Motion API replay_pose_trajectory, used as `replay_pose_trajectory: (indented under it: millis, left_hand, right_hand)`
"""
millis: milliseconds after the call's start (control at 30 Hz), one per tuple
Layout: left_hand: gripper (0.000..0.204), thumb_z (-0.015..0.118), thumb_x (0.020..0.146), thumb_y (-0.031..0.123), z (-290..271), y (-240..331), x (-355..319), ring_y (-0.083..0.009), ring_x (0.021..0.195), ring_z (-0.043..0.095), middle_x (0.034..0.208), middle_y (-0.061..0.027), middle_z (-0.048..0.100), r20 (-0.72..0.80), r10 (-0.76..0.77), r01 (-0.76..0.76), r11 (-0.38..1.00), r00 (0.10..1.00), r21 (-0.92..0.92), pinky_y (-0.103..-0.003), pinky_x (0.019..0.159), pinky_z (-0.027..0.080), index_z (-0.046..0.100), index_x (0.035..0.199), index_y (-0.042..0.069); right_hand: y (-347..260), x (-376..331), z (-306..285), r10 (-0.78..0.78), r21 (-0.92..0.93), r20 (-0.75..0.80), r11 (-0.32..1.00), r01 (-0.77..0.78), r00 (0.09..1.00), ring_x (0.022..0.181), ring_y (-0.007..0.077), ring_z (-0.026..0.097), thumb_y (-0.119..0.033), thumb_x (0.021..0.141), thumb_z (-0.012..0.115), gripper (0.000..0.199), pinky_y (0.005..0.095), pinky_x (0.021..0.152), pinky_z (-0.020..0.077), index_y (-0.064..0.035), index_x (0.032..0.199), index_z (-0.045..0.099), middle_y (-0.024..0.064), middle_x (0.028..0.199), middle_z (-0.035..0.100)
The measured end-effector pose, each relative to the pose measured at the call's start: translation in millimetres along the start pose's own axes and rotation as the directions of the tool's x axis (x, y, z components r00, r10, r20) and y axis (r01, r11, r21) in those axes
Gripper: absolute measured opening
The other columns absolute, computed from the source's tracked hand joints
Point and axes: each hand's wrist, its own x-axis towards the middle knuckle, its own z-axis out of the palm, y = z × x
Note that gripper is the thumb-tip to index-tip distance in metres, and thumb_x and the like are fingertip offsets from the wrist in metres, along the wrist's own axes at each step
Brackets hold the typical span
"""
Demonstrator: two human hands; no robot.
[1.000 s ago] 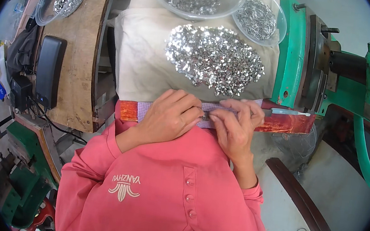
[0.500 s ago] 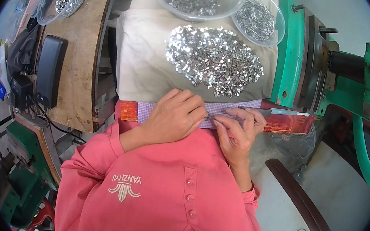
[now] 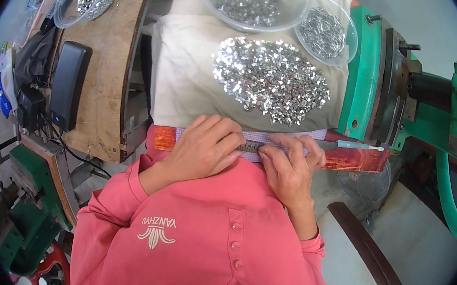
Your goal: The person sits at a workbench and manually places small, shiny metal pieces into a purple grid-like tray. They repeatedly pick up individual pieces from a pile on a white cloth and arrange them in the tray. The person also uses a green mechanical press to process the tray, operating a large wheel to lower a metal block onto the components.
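Note:
On the checked cloth (image 3: pixel 308 136) at the near edge lies a short segmented metal strip (image 3: pixel 251 146), like a piece of link band. My left hand (image 3: pixel 201 146) is closed at the strip's left end, knuckles up, with the fingertips mostly hidden. At the other end, my right hand (image 3: pixel 291 166) has thumb and forefinger pinched on the strip, the other fingers curled above. Just beyond both hands, a wide pile of small shiny metal pieces (image 3: pixel 274 80) is spread on a pale cloth (image 3: pixel 181 90). A slim tool with a light blue handle (image 3: pixel 353 145) lies right of my right hand.
Behind the pile stand a large clear bowl (image 3: pixel 207 1) and a smaller clear tub (image 3: pixel 351 41), both holding metal pieces. A green machine (image 3: pixel 358 72) borders the right side. To the left, a wooden bench (image 3: pixel 105 74) carries another tub (image 3: pixel 63 11) and a black box (image 3: pixel 69 87).
My hands have drawn slightly apart, the left shifting left, so more of the metal strip shows between them. The whole view has shifted a little.

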Motion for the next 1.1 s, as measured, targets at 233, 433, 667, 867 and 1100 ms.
replay_pose_trajectory:
  millis: [233, 433, 667, 867, 1100]
  left_hand:
    - [0.017, 0.072, 0.078, 0.016, 4, -4, -2, -0.0205, 0.09, 0.056, 0.095, -0.001, 0.059, -0.007, 0.047, -0.047, 0.999, 0.999, 0.018, -0.034, 0.078, 0.043, 0.065, 0.092, 0.01]
    - [0.013, 0.072, 0.079, 0.015, 2, -3, -2, -0.0205, 0.088, 0.056, 0.095, -0.0011, 0.059, -0.04, 0.006, -0.005, 1.0, 0.999, 0.013, -0.034, 0.077, 0.043, 0.064, 0.088, 0.009]
    - [0.014, 0.073, 0.078, 0.015, 7, -2, 2, -0.0209, 0.086, 0.057, 0.092, -0.0015, 0.06, -0.053, 0.024, -0.023, 0.999, 0.998, 0.025, -0.034, 0.075, 0.043, 0.064, 0.086, 0.009]
    - [0.016, 0.076, 0.077, 0.016, 9, 1, 5, -0.022, 0.084, 0.058, 0.093, -0.0019, 0.061, -0.044, 0.029, -0.029, 1.0, 0.999, 0.008, -0.035, 0.072, 0.043, 0.064, 0.085, 0.009]
    - [0.015, 0.075, 0.077, 0.014, 15, 3, 11, -0.0221, 0.084, 0.057, 0.093, -0.0024, 0.061, -0.031, 0.038, -0.038, 0.999, 0.999, 0.023, -0.035, 0.073, 0.043, 0.064, 0.086, 0.008]
  right_hand:
    - [-3, -6, 3, 0.009, -0.067, -0.073, 0.998, -0.014, 0.997, 0.11, 0.0198, 0.047, -0.019, 0.069, 0.08, 0.019, 0.0414, 0.09, 0.0247, -0.0243, 0.087, 0.074, -0.0104, 0.106, 0.064]
    - [1, -8, 0, 0.048, 0.014, -0.092, 0.999, -0.047, 0.995, 0.109, 0.0211, 0.048, -0.019, 0.068, 0.082, 0.022, 0.0408, 0.093, 0.0245, -0.0255, 0.088, 0.077, -0.0104, 0.104, 0.065]
    - [3, -11, 2, 0.068, 0.061, -0.076, 0.996, -0.064, 0.995, 0.108, 0.0224, 0.049, -0.019, 0.068, 0.083, 0.021, 0.0396, 0.094, 0.0255, -0.0258, 0.087, 0.078, -0.0099, 0.101, 0.066]
    - [3, -20, 7, 0.078, 0.065, -0.108, 0.995, -0.071, 0.991, 0.108, 0.0225, 0.048, -0.019, 0.067, 0.084, 0.023, 0.0388, 0.095, 0.0263, -0.0264, 0.088, 0.078, -0.01, 0.098, 0.067]
    - [2, -19, 8, 0.003, -0.022, -0.163, 1.0, -0.006, 0.987, 0.108, 0.0203, 0.047, -0.021, 0.067, 0.082, 0.025, 0.0383, 0.094, 0.0256, -0.0295, 0.09, 0.077, -0.0109, 0.101, 0.066]
